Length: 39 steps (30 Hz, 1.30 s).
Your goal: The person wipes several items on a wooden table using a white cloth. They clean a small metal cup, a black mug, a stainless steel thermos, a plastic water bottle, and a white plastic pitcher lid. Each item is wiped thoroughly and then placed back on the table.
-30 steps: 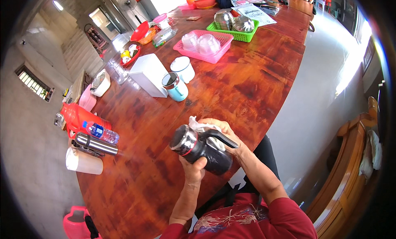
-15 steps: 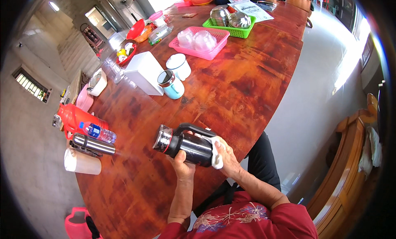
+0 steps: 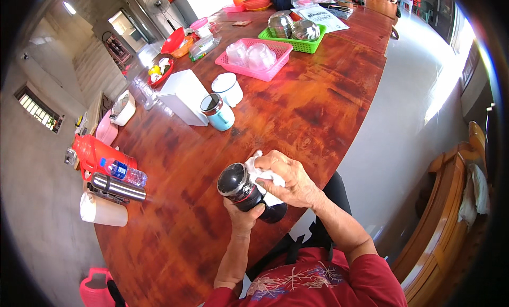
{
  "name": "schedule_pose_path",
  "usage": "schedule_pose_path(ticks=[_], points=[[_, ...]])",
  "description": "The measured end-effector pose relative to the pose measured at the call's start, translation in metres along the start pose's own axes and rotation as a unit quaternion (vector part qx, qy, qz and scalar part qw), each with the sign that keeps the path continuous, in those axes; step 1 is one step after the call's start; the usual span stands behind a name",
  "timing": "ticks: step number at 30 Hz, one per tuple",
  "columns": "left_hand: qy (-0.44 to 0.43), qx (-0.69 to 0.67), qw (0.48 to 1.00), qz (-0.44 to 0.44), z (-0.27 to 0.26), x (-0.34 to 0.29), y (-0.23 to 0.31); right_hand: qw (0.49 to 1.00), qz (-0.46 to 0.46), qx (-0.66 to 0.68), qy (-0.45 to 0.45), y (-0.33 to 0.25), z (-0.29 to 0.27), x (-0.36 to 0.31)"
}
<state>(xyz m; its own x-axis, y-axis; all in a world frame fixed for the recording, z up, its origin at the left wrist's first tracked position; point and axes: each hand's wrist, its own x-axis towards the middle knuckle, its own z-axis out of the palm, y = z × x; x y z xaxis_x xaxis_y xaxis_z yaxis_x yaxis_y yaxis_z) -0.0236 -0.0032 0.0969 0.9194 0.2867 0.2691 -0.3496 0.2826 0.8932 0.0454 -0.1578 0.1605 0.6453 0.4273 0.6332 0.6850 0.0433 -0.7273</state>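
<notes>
Change over the last half second: the black flask [image 3: 246, 195] has turned from lying lengthwise, handle along its top, to a steeper pose with its lid end facing the viewpoint; the lid has shifted rightward. The right hand [image 3: 290, 181] has moved from the base end up to the neck and near flank. The handle, plain before, cannot be made out now.

Position: flask in lower centre of frame, held clear of the wooden table [image 3: 323, 113].

Hands: left hand [image 3: 244, 217] wrapped round the underside of the flask, thumb over its near side, a firm-looking grip. Right hand partly closed, fingers and thumb pinching a bunched white cloth [image 3: 257, 173] pressed against the flask's side.

Progress (judgement): wiping appears under way, not finished, since cloth and flask are in contact. Lid is on. Pale patches show on the band below the lid; residue or worn finish, cannot tell. Base end mostly covered by cloth and right hand, so its condition is unrecorded. Which areas are already wiped: not determinable.

Surroundings: turquoise mug [image 3: 220, 115] and white cup [image 3: 231, 92] above centre; steel flask [image 3: 119, 186] at left, apart from the hands. Whether any of these has been wiped cannot be told.
</notes>
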Motion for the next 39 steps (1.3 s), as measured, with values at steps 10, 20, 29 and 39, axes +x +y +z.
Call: schedule_pose_path(ticks=[10, 20, 29, 39], points=[[-0.068, -0.035, 0.997, -0.006, 0.005, -0.003, 0.010, 0.889, 0.211, 0.404, -0.036, 0.011, -0.007, -0.042], [-0.070, -0.090, 0.993, -0.019, 0.007, 0.004, 0.011, 0.920, 0.257, -0.115, -0.274, 0.023, -0.045, -0.076], [-0.076, 0.121, 0.987, 0.072, 0.007, 0.006, 0.003, 0.994, -0.013, -0.096, -0.049, -0.010, -0.012, -0.002], [-0.012, 0.018, 1.000, -0.013, -0.009, 0.011, 0.016, 0.973, 0.165, -0.001, -0.159, 0.035, -0.013, -0.064]])
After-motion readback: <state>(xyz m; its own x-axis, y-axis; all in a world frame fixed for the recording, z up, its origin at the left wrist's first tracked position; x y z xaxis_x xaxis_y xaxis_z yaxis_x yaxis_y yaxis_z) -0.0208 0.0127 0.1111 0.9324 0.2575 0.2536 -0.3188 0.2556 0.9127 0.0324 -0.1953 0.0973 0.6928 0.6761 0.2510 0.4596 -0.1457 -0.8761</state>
